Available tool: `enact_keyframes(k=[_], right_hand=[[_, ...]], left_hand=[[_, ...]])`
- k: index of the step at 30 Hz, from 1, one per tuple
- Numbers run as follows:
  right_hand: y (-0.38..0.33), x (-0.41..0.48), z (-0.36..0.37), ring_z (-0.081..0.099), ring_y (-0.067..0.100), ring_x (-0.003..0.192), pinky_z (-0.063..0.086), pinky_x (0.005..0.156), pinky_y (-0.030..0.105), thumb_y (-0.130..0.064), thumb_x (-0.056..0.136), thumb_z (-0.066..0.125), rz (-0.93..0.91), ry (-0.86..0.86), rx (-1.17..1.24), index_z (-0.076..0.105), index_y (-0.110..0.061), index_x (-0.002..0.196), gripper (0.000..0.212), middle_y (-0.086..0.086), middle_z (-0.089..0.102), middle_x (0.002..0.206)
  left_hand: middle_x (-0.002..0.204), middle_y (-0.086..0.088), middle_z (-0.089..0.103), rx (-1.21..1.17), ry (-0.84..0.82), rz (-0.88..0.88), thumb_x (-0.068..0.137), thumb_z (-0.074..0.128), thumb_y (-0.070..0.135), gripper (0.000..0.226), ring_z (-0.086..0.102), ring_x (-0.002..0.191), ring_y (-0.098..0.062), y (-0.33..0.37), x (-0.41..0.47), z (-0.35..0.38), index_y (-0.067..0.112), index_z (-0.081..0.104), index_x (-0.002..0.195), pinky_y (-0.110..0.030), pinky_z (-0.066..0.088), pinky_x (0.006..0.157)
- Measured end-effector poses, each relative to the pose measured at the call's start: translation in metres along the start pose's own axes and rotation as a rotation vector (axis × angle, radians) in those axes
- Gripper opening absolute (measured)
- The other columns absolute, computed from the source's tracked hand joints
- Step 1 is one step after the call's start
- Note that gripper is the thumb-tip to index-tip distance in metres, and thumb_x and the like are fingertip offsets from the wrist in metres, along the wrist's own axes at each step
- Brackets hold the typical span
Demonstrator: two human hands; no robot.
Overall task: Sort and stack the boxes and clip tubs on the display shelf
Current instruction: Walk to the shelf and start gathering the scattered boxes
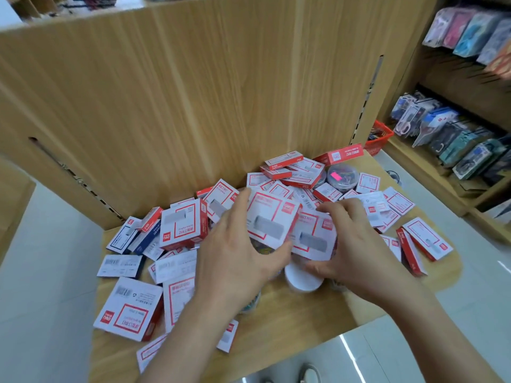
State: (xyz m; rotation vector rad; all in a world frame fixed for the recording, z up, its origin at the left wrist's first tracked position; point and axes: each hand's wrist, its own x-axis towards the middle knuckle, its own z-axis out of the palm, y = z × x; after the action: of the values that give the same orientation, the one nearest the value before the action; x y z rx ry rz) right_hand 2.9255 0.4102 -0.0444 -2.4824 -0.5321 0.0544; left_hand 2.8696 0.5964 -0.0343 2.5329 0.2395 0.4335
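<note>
On the left of the display shelf (290, 324), a large red and white box (128, 309) lay at the near corner. Beyond it a box showing its barcode (120, 265) lay flat, and a dark blue box (149, 235) was wedged among white ones farther back. Just right of these, a tall box (184, 225) stood propped on the heap. A tub of coloured clips (251, 303) showed only partly beneath the left wrist. The left grip (235, 244) was closed on a staple box (272, 219) at the middle of the pile, with the fingers spread over its far left edge and the thumb under its near edge. That box was tilted, and its right side overlapped a second box (313, 239). The right grip (356, 244) held this second box, with the fingers curled over its far edge and the thumb below it. Between the two hands, just near of both held boxes, a white-lidded tub (304, 280) lay with its round white face up. Whether the right thumb touched it could not be told. Farther back and to the right, a clear tub with a pink sticker (341, 176) sat among scattered boxes. A long red box (338, 155) leaned against the wooden back panel (193, 92). At the right edge, two boxes (427, 239) lay side by side. Beyond them were a red basket (380, 136) and side shelves of packaged goods (456, 142).
</note>
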Motion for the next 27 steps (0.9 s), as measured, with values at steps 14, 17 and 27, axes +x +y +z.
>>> enact_keyframes(k=[14,17,27], right_hand=[[-0.001,-0.003,-0.024,0.07,0.008,0.087,0.056,0.079,0.023,-0.023,0.084,0.071,0.229,-0.229,0.73,0.044,-0.035,0.133,0.057,-0.006,0.073,0.098],[-0.007,0.002,-0.006,0.069,0.006,0.089,0.058,0.081,0.036,-0.03,0.079,0.076,0.245,-0.056,0.623,0.048,-0.033,0.127,0.056,-0.013,0.069,0.101],[-0.01,-0.007,-0.018,0.065,0.014,0.105,0.055,0.088,0.035,-0.002,0.075,0.074,-0.03,0.002,0.777,0.054,-0.027,0.121,0.056,-0.009,0.064,0.115]], left_hand=[[0.122,-0.001,0.055,0.208,-0.155,0.043,0.067,0.05,0.078,0.098,0.06,0.106,-0.025,0.024,-0.01,0.024,0.029,0.019,0.146,-0.036,0.048,0.078],[0.127,-0.002,0.057,0.139,-0.175,0.042,0.067,0.051,0.073,0.099,0.06,0.107,-0.026,0.033,-0.012,0.028,0.028,0.014,0.147,-0.037,0.047,0.08],[0.116,0.017,0.064,-0.736,-0.298,-0.071,0.073,0.08,0.004,0.09,0.061,0.109,0.0,0.014,0.006,0.007,0.046,0.034,0.138,-0.029,0.05,0.095]])
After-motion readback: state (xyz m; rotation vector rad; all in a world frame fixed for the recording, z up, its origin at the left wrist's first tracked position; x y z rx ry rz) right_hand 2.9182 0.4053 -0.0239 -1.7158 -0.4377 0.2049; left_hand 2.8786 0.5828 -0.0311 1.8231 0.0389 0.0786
